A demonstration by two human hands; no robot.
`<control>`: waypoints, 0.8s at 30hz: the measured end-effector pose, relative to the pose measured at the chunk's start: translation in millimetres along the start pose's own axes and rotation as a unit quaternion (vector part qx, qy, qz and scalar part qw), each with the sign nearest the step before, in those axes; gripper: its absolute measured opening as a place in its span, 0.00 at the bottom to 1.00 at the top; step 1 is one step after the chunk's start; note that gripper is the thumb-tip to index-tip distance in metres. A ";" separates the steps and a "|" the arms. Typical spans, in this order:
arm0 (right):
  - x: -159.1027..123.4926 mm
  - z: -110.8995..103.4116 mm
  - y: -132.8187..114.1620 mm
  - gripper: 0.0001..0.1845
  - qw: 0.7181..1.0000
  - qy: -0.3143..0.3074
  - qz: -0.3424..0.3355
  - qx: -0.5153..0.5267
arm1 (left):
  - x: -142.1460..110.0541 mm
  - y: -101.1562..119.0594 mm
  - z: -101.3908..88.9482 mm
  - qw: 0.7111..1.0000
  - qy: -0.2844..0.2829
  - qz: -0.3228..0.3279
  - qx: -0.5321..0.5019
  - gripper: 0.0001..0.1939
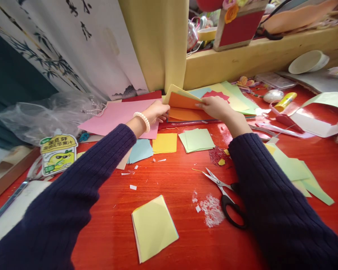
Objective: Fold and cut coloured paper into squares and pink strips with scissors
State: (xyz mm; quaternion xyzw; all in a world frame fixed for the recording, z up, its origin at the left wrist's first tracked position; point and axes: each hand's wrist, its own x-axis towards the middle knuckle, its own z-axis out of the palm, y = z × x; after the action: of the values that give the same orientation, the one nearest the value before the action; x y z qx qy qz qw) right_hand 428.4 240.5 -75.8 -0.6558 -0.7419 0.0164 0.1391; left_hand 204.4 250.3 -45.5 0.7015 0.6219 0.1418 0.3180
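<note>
Upper centre of the frame, both hands pinch an orange sheet [183, 102] off the paper stack [214, 112]: left hand [157, 112], right hand [215, 107]; thin, floppy stuff, best gripped at edges; scissors [227, 197] lie on the tabletop [169, 176].

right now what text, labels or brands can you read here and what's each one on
Juice sticker, by the left sleeve: Chinese characters on a yellow banner over a lemon cartoon; too small and blurred to quote reliably.
White hanging cloth: black brush calligraphy at the top, cut off by the frame edge, not readable.
Yellow glue stick: no legible print.
The orange paper lifted by the left hand and right hand is blank, as are the other sheets.
</note>
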 end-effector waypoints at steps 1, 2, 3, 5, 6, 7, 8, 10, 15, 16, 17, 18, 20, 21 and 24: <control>-0.1 0.1 0.0 0.21 1.000 0.001 0.001 0.000 | 1.1 -0.1 0.5 1.000 -0.005 0.002 -0.002 0.15; -0.1 0.2 0.0 0.21 1.000 0.002 0.001 -0.001 | 1.8 0.1 1.0 1.000 -0.010 0.003 -0.003 0.15; 0.0 0.2 0.0 0.22 1.000 0.002 0.002 -0.001 | 2.1 0.9 1.4 1.000 -0.012 0.004 -0.003 0.15; 0.3 0.0 0.0 0.21 1.000 -0.001 0.003 -0.002 | 1.2 3.5 2.0 1.000 -0.013 0.006 -0.005 0.16; 0.6 -0.1 0.0 0.21 1.000 -0.002 0.003 -0.003 | 0.1 5.1 2.2 1.000 -0.011 0.007 -0.007 0.17; 0.8 -0.2 0.1 0.20 1.000 -0.003 0.002 -0.003 | -1.4 6.6 2.2 1.000 -0.009 0.007 -0.012 0.17; 1.1 -0.1 0.2 0.19 1.000 -0.004 0.001 -0.003 | -2.9 7.9 2.1 1.000 -0.007 0.007 -0.017 0.18; 1.5 0.1 0.5 0.18 1.000 -0.003 -0.001 -0.002 | -5.7 9.3 1.5 1.000 -0.007 0.005 -0.030 0.18; 1.5 0.8 1.2 0.18 1.000 0.000 -0.002 0.002 | -5.2 6.5 -2.5 0.998 -0.012 0.005 -0.066 0.16; 1.4 0.8 1.3 0.18 1.000 -0.001 -0.003 0.004 | -4.0 6.0 -3.4 0.997 -0.011 0.006 -0.074 0.16; 1.3 0.9 1.3 0.18 1.000 -0.001 -0.005 0.005 | -2.9 5.8 -4.3 0.997 -0.009 0.006 -0.082 0.15; 1.2 1.0 1.4 0.18 1.000 -0.001 -0.006 0.007 | -1.8 5.9 -5.0 0.996 -0.006 0.006 -0.091 0.15; 1.3 1.1 1.4 0.18 1.000 0.000 -0.007 0.009 | -0.5 7.0 -5.8 0.994 0.003 0.008 -0.110 0.15; 1.4 1.1 1.3 0.18 1.000 0.000 -0.007 0.009 | -0.3 7.8 -5.8 0.993 0.009 0.009 -0.120 0.15; 1.5 0.7 0.9 0.18 1.000 0.000 -0.008 0.009 | -0.5 9.8 -4.2 0.988 0.030 0.015 -0.154 0.17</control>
State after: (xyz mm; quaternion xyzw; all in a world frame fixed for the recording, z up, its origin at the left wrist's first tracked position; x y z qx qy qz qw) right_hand 428.9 242.3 -76.4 -0.6483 -0.7471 0.0219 0.1452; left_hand 209.5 250.7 -36.1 0.6488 0.5917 0.2615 0.4008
